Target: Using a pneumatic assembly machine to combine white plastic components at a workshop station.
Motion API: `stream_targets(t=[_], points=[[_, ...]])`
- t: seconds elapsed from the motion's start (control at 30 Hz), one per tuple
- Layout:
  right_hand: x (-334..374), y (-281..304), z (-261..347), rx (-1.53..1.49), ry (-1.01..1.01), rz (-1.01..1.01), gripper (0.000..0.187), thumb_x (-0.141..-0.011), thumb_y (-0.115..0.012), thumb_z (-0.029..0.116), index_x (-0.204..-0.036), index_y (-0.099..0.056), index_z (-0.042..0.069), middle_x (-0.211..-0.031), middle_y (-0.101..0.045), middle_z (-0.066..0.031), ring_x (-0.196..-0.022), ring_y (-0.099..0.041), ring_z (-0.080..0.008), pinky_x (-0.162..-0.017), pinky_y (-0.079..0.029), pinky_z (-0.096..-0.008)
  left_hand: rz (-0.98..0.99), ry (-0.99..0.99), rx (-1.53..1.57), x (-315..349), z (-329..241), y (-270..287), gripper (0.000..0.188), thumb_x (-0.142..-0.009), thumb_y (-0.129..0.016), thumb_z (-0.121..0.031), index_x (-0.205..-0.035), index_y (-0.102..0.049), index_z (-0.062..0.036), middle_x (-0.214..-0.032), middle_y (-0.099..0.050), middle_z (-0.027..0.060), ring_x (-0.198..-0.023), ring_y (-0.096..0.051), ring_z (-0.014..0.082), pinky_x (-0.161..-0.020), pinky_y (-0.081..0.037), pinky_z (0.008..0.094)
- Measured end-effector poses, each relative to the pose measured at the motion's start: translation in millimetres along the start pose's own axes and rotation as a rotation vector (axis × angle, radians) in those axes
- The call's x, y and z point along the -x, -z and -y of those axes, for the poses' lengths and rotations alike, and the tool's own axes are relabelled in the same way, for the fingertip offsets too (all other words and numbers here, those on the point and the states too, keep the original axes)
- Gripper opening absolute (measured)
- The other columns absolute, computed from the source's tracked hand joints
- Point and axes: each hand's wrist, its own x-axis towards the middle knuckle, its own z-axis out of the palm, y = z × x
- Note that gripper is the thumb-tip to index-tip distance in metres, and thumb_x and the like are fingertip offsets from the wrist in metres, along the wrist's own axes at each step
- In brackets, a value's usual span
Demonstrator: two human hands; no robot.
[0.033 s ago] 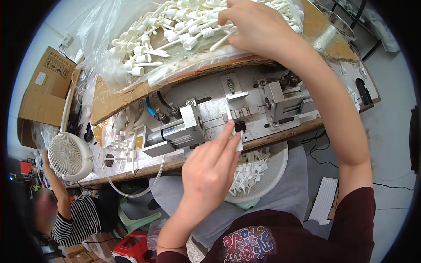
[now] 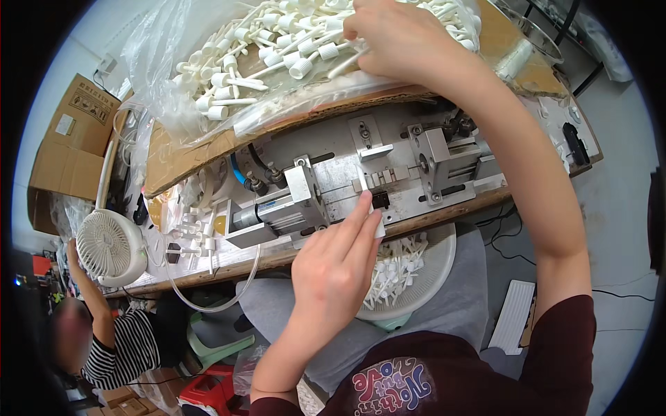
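Note:
Closed around a white capped stick [image 2: 363, 182], my left hand [image 2: 333, 270] is at the front of the metal fixture [image 2: 381, 179]. The stick's thin end points toward the fixture's small blocks, and its white cap shows under the fingers. My right hand [image 2: 406, 41] reaches over the far pile of white capped sticks [image 2: 277, 41], which lies on clear plastic. Its thumb and fingers close on a white stick [image 2: 345, 64] at the pile's near edge; the far end of that stick is hidden by the hand.
Metal cylinder units [image 2: 288, 204] flank the fixture, with tubes on the left one. Cardboard [image 2: 201, 156] edges the pile. A white basket [image 2: 444, 267] of similar pieces rests in my lap. A small white fan [image 2: 111, 246] stands at left, near another person [image 2: 125, 347].
My right hand and the stick at its fingers have shifted slightly left. My left hand has barely moved.

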Motion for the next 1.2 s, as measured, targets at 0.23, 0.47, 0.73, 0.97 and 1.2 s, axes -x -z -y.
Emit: stream_targets(t=[0.23,0.47,0.73,0.97,1.2], points=[[-19.5,-0.5,10.9,-0.012,-0.056,0.131,0.024,-0.075,-0.071,0.014,-0.087,-0.074,-0.007,-0.092,-0.073,-0.0252,-0.093,-0.072,-0.0374,-0.080,-0.058,-0.0443,0.101,-0.002,-0.174,-1.3,-0.1,-14.3,0.029,-0.080,-0.078,-0.007,-0.109,-0.074,-0.0049,-0.125,-0.071,0.0056,-0.059,-0.062,0.0199,-0.059,-0.051,0.0304],[0.4,11.4,-0.1,-0.059,-0.007,0.098,0.025,-0.074,-0.073,0.013,-0.087,-0.073,-0.008,-0.092,-0.071,-0.0283,-0.089,-0.071,-0.0390,-0.080,-0.058,-0.0431,0.067,0.042,-0.109,-2.8,3.5,-19.9,0.027,-0.080,-0.079,-0.011,-0.107,-0.075,-0.0078,-0.123,-0.072,0.0042,-0.057,-0.061,0.0203,-0.057,-0.051,0.0294],[86.8,8.5,4.9,-0.135,0.396,-0.479,0.021,-0.080,-0.067,0.002,-0.100,-0.068,-0.002,-0.102,-0.068,-0.0123,-0.080,-0.069,-0.0245,-0.068,-0.055,-0.0358,-0.039,0.336,0.599,-11.8,10.6,1.6,0.037,-0.086,-0.075,-0.003,-0.123,-0.070,-0.0032,-0.125,-0.071,0.0112,-0.081,-0.071,0.0147,-0.070,-0.058,0.0266],[158.0,2.0,47.8,-0.253,0.558,-0.427,0.031,-0.073,-0.069,0.002,-0.100,-0.070,-0.014,-0.112,-0.069,-0.0249,-0.090,-0.073,-0.0297,-0.076,-0.062,-0.0339,-0.058,0.381,1.092,-5.0,11.3,5.4,0.039,-0.083,-0.076,0.008,-0.121,-0.069,0.0046,-0.113,-0.067,0.0123,-0.098,-0.070,0.0181,-0.079,-0.063,0.0292],[168.7,0.9,34.3,-0.593,0.079,-0.489,0.021,-0.082,-0.069,-0.013,-0.101,-0.072,-0.006,-0.111,-0.072,-0.0183,-0.089,-0.072,-0.0274,-0.076,-0.058,-0.0284,-0.093,0.162,0.250,13.1,1.5,-22.7,0.030,-0.079,-0.080,0.001,-0.108,-0.074,-0.0005,-0.119,-0.070,0.0127,-0.084,-0.073,0.0200,-0.075,-0.060,0.0277]])
